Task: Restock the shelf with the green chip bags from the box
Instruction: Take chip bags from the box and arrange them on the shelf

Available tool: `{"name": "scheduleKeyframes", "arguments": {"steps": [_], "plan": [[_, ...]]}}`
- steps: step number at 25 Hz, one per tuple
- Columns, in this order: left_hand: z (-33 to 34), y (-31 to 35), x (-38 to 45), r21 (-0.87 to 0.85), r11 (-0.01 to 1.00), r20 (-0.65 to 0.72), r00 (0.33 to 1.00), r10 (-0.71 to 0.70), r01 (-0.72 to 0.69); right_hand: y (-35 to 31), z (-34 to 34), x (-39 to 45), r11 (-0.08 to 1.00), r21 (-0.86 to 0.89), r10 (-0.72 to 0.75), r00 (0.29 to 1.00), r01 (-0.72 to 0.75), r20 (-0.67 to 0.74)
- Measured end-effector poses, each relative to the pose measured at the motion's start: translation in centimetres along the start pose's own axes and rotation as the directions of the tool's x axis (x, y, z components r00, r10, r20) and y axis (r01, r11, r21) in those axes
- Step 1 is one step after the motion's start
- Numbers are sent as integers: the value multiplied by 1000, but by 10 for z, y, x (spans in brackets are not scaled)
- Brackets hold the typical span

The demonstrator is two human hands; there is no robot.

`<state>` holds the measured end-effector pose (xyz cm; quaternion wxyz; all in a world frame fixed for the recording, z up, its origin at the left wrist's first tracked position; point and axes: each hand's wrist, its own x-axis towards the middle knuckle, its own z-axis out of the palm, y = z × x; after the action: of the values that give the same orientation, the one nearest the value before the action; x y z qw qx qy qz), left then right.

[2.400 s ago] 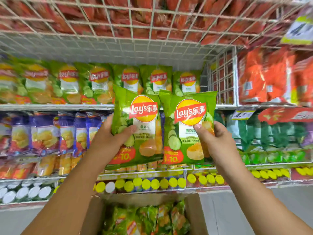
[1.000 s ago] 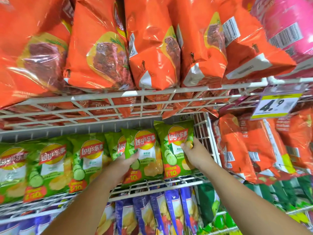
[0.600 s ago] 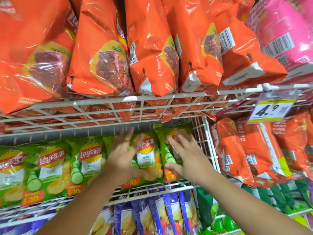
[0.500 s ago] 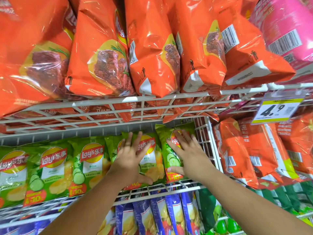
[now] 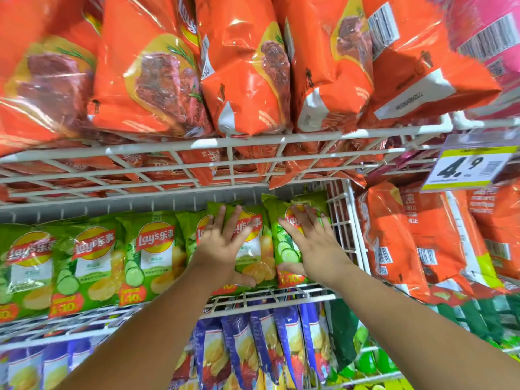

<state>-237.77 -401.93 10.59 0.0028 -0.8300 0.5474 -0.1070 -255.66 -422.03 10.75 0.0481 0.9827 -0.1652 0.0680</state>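
Closest to the camera, both forearms reach up to the wire shelf [image 5: 270, 295], and both hands are flat and open now, nothing gripped. A second ago each one was pinching a green chip bag; now the left hand [image 5: 222, 246] is pressing its green bag [image 5: 254, 249] back and the right hand [image 5: 309, 246] is doing the same on the end bag [image 5: 284, 249] by the side grid. So these two look placed, and I'd guess it's back to the box next (box is out of view). Count along the front row: six green bags facing out, more may sit behind. Above them, about five orange bags [image 5: 244, 80], plus one price tag [image 5: 472, 167].
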Motion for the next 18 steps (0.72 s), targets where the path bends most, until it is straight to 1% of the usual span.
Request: {"name": "scheduleKeyframes", "arguments": {"steps": [2, 3, 6, 9, 11, 13, 15, 16, 17, 18], "plan": [[-12, 7, -4, 32, 998, 42, 998, -47, 45, -3, -9, -5, 1000, -1, 4, 1000, -4, 16], [-18, 10, -9, 31, 998, 43, 997, -58, 57, -7, -15, -8, 1000, 27, 15, 1000, -16, 26], [-32, 17, -30, -4, 996, 48, 995, -91, 91, -27, -27, -23, 977, 179, 104, 993, -114, 63], [-45, 20, -60, -92, 986, 6, 991, -137, 137, -58, -34, -49, 922, 336, 180, 982, -191, 62], [-50, 25, -84, -135, 983, -10, 991, -130, 127, -80, -35, -67, 911, 365, 190, 981, -190, 35], [-51, 31, -109, -138, 983, -31, 992, -126, 121, -103, -37, -86, 896, 397, 195, 980, -198, 47], [-49, 35, -134, -134, 983, -13, 991, -130, 127, -125, -33, -108, 902, 367, 224, 973, -227, 53], [-44, 37, -146, -131, 983, -14, 991, -135, 132, -135, -31, -120, 912, 336, 236, 971, -233, 33], [-37, 39, -160, -142, 980, -39, 989, -146, 139, -145, -28, -133, 918, 324, 236, 972, -227, 12], [-30, 44, -178, -181, 974, -91, 984, -152, 134, -156, -25, -147, 918, 328, 237, 972, -222, -4]]}}
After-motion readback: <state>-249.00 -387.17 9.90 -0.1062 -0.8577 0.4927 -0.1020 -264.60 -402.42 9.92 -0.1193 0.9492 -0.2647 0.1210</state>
